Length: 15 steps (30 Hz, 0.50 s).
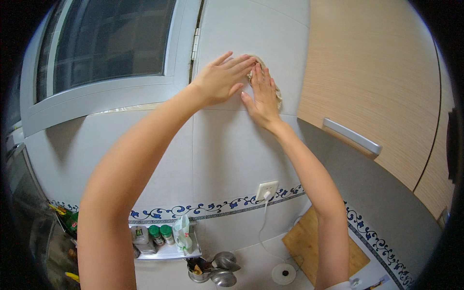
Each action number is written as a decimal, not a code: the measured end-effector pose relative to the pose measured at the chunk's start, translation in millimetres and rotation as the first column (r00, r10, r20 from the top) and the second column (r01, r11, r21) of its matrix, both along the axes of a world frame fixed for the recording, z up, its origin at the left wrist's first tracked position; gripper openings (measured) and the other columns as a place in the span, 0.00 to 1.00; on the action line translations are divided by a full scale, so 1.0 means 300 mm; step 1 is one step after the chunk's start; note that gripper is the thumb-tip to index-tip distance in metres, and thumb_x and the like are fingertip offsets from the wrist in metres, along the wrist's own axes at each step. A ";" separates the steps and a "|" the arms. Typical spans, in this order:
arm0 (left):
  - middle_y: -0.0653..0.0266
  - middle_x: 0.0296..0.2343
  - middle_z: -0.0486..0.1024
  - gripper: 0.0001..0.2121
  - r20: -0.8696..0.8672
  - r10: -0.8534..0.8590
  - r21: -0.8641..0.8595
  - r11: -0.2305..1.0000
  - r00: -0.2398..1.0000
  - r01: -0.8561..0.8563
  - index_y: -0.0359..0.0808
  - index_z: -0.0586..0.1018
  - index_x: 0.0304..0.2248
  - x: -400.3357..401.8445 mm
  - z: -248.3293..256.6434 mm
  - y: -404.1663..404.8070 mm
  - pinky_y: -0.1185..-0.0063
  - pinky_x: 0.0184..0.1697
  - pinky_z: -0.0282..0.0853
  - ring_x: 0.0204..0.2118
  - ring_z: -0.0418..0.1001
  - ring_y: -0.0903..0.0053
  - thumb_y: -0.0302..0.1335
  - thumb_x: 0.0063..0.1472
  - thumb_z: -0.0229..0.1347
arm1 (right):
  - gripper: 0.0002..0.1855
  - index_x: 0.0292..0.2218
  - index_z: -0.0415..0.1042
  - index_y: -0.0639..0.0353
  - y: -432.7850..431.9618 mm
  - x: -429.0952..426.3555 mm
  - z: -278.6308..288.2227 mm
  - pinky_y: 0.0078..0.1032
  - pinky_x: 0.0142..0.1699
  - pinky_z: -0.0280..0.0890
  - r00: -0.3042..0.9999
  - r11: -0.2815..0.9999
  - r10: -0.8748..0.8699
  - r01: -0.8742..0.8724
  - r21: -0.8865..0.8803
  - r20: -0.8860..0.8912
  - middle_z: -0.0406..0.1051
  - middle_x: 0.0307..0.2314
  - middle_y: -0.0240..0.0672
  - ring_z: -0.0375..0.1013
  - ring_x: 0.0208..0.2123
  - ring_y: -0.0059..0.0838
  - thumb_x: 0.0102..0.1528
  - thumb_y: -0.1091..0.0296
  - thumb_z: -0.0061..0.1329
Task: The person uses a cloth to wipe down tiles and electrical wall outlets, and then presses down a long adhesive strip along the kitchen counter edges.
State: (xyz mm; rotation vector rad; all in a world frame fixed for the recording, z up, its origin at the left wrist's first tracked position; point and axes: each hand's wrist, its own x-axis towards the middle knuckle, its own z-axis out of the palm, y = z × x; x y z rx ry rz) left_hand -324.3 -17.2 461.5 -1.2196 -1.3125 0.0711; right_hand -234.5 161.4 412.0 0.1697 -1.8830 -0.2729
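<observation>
My right hand (262, 96) lies flat on a beige cloth (279, 99), pressing it against the white tiled wall (221, 145). The cloth shows along the outer side of that hand and above its fingertips; the rest is hidden beneath. My left hand (223, 79) reaches in from the left, fingers extended and thumb apart. Its fingertips meet the cloth's upper left edge, close to the right fingertips. Both arms are raised, with the hands between a white-framed window (181, 69) and a wood-grain wall cabinet (362, 72).
Below are a socket with a plug (267, 192), a metal shelf (163, 256) with spice jars (166, 233), and a utensil holder (198, 276) with ladles (223, 277). A wooden cutting board (301, 239) leans at lower right. The cabinet's metal handle (351, 136) sticks out.
</observation>
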 end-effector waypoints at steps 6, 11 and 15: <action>0.69 0.61 0.47 0.27 -0.027 -0.110 0.076 0.991 0.994 0.112 0.38 0.56 0.59 -0.072 0.043 -0.099 0.70 0.66 0.37 0.64 0.44 0.80 0.36 0.62 0.42 | 0.39 0.62 0.41 0.60 -0.111 -0.036 0.084 0.42 0.65 0.32 0.998 0.997 0.064 -0.065 0.040 0.029 0.38 0.63 0.40 0.34 0.65 0.43 0.57 0.49 0.36; 0.67 0.62 0.45 0.26 -0.064 0.036 0.160 0.987 0.997 -0.025 0.41 0.49 0.61 -0.087 0.123 -0.143 0.68 0.66 0.36 0.64 0.41 0.76 0.40 0.66 0.35 | 0.38 0.62 0.42 0.61 -0.157 -0.062 0.210 0.41 0.65 0.33 0.994 0.988 0.107 -0.106 0.109 0.000 0.40 0.62 0.41 0.36 0.65 0.41 0.59 0.48 0.33; 0.68 0.62 0.44 0.26 -0.057 0.042 0.229 0.973 0.997 -0.028 0.41 0.49 0.61 -0.097 0.189 -0.140 0.68 0.66 0.34 0.65 0.40 0.76 0.40 0.67 0.34 | 0.37 0.62 0.42 0.61 -0.164 -0.091 0.306 0.39 0.65 0.33 0.994 0.986 0.102 -0.096 0.136 -0.034 0.42 0.62 0.40 0.37 0.65 0.38 0.60 0.46 0.30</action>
